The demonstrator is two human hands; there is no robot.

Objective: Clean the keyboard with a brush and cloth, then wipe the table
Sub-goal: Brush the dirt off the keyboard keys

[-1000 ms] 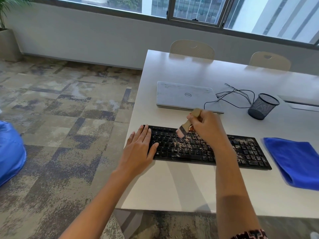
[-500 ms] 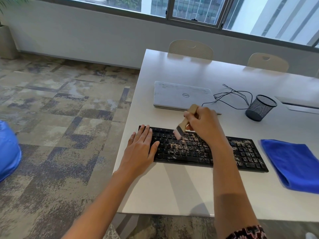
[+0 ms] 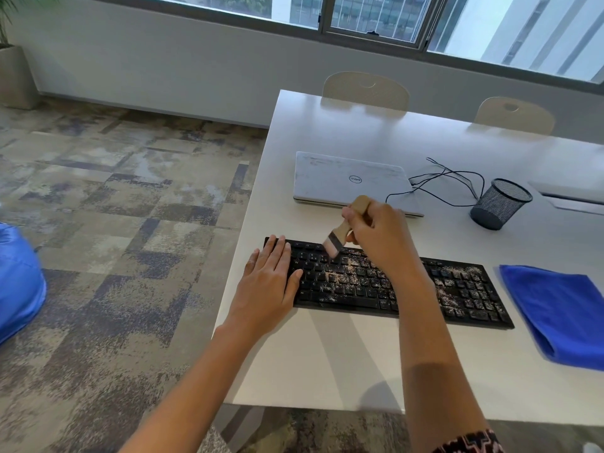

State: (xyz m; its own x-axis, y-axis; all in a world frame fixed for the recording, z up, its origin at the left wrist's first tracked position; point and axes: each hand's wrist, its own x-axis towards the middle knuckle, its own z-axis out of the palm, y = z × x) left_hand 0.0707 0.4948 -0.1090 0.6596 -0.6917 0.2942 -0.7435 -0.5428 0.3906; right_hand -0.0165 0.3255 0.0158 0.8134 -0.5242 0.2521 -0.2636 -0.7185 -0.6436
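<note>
A black keyboard (image 3: 457, 292) lies on the white table (image 3: 327, 364), its keys speckled with pale crumbs, thickest at the middle and right end. My left hand (image 3: 268, 282) rests flat on the keyboard's left end, fingers straight. My right hand (image 3: 379, 237) grips a wooden-handled brush (image 3: 343, 230) above the upper left keys, bristles pointing down-left and just over the top rows. A folded blue cloth (image 3: 555, 312) lies on the table right of the keyboard.
A closed white laptop (image 3: 346, 181) sits behind the keyboard, with a black cable (image 3: 451, 184) and a mesh pen cup (image 3: 496, 204) to its right. Two chairs (image 3: 366, 89) stand at the far edge. The table's left edge drops to carpet; a blue beanbag (image 3: 16, 282) lies there.
My right hand has carried the brush a little to the left and up along the top key rows. My left hand stays flat on the keyboard's left end.
</note>
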